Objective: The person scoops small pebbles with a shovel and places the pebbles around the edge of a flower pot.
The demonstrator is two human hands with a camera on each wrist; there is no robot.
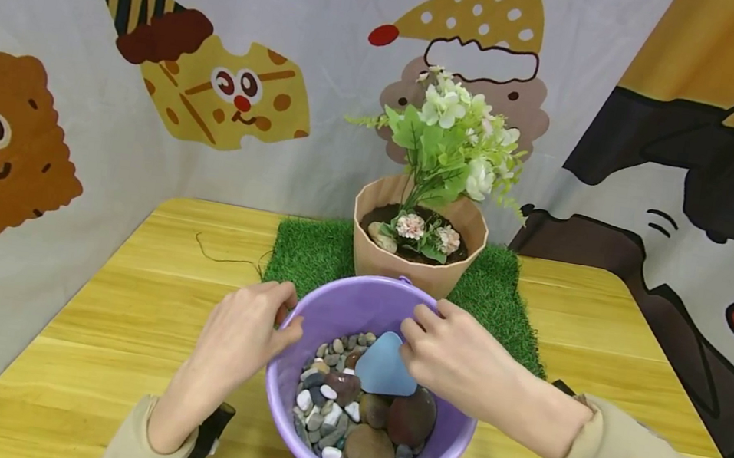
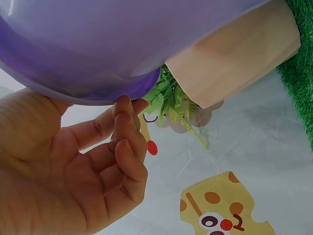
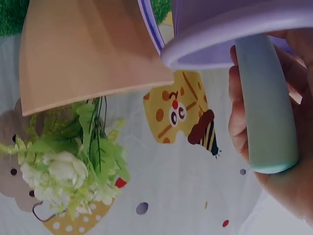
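Observation:
A purple bucket (image 1: 286,423) stands on the table in front of me, with pebbles and larger smooth stones (image 1: 371,448) in its bottom. My left hand (image 1: 241,336) pinches the bucket's left rim between thumb and curled fingers; the left wrist view shows fingertips against the rim (image 2: 93,100). Over the bucket's far right side, my right hand (image 1: 462,354) grips a blue shovel. Its rounded triangular blade (image 1: 387,367) hangs inside, above the stones. From the right wrist, the shovel's pale handle (image 3: 268,107) runs along the palm, and its upper part passes behind the bucket rim.
Just behind the bucket, a peach flowerpot (image 1: 418,267) with white flowers and greenery stands on a green grass mat (image 1: 510,302). A thin dark string (image 1: 227,260) lies on the wooden table (image 1: 191,299) at the left. A printed cloth (image 1: 264,6) hangs behind.

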